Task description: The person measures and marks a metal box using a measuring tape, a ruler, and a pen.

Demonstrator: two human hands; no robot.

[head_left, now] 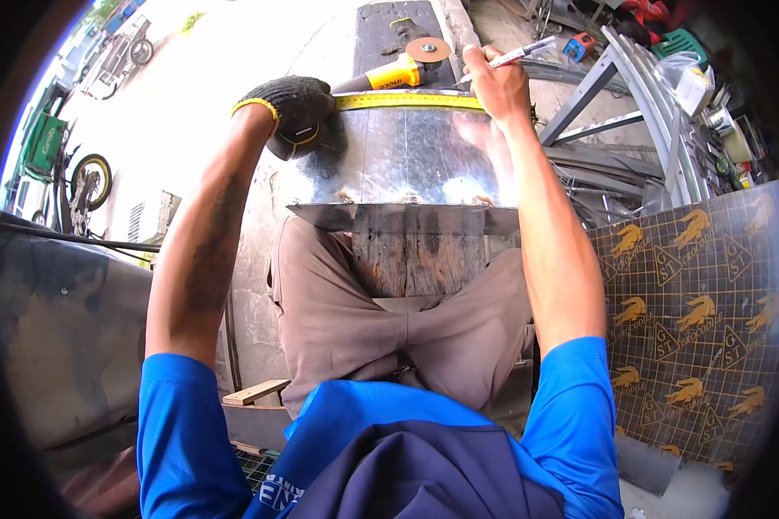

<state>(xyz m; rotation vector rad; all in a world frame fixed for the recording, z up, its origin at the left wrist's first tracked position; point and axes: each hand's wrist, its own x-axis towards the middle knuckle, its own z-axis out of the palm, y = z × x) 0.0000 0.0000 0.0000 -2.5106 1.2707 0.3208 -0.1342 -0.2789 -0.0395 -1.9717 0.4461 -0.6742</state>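
Observation:
A shiny metal sheet [398,160] lies over the dark wooden bench [420,259] between my knees. The yellow tape blade [407,101] stretches across the sheet near its far edge. My left hand [296,97], in a black knit glove with a yellow cuff, is closed around the dark tape measure case [292,143] at the blade's left end. My bare right hand [500,86] grips a white marker pen [528,50], its tip pointing left beside the blade's right end. Just beyond the tape lies a yellow angle grinder [394,75] with a brown disc [428,49].
Another dark glove [401,33] rests farther along the bench. Metal frames [658,104] and bars are piled at the right, above a patterned board [692,320]. A wood piece [255,392] sits at lower left. A motorbike with a green box [45,147] stands beyond.

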